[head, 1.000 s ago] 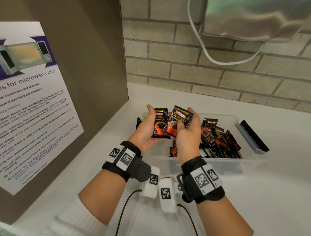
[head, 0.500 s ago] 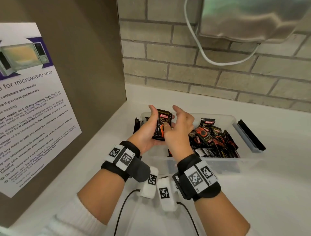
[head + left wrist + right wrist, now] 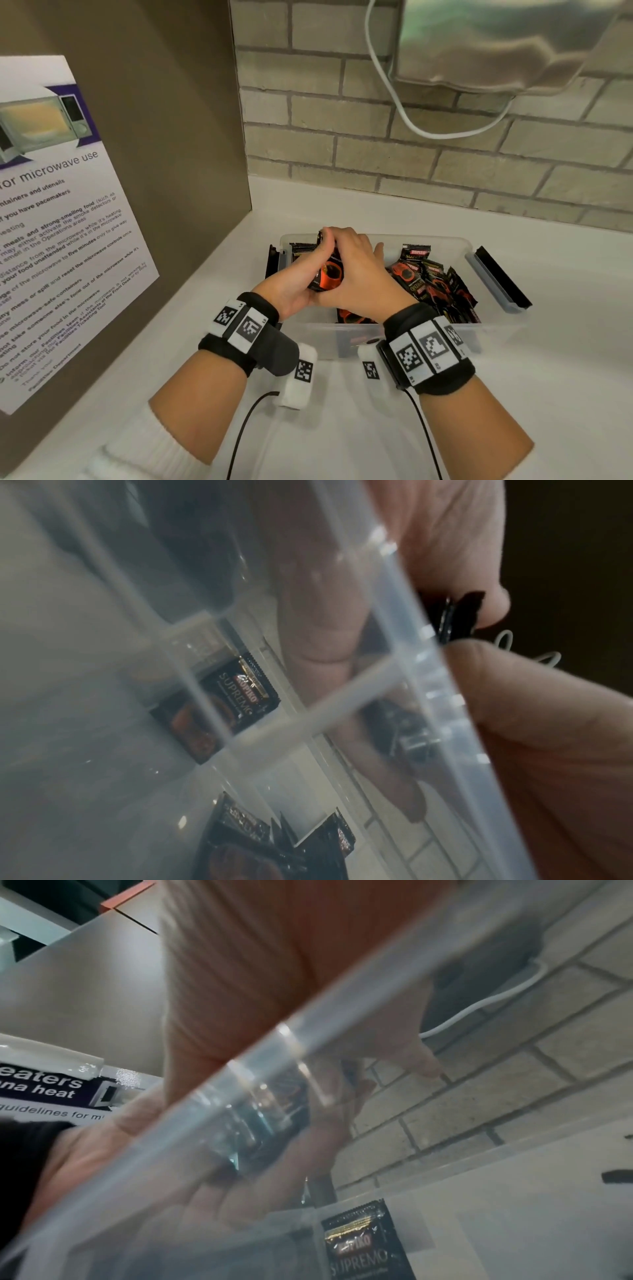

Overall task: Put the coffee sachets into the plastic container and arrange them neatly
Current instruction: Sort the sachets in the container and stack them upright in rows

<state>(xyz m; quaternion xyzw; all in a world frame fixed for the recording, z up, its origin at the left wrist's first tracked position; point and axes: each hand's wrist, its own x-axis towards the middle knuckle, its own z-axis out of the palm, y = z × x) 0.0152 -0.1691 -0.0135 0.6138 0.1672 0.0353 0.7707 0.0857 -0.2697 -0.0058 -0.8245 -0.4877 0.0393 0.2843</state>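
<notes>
Sachets already inside plastic container, but right-side pile was messy. Left hand and right hand both clamped round small stack over left end. Tidying mostly left, I'd guess.

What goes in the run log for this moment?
left hand: holds sachet stack | right hand: pressing stack | plastic container: loose sachets at right
</notes>
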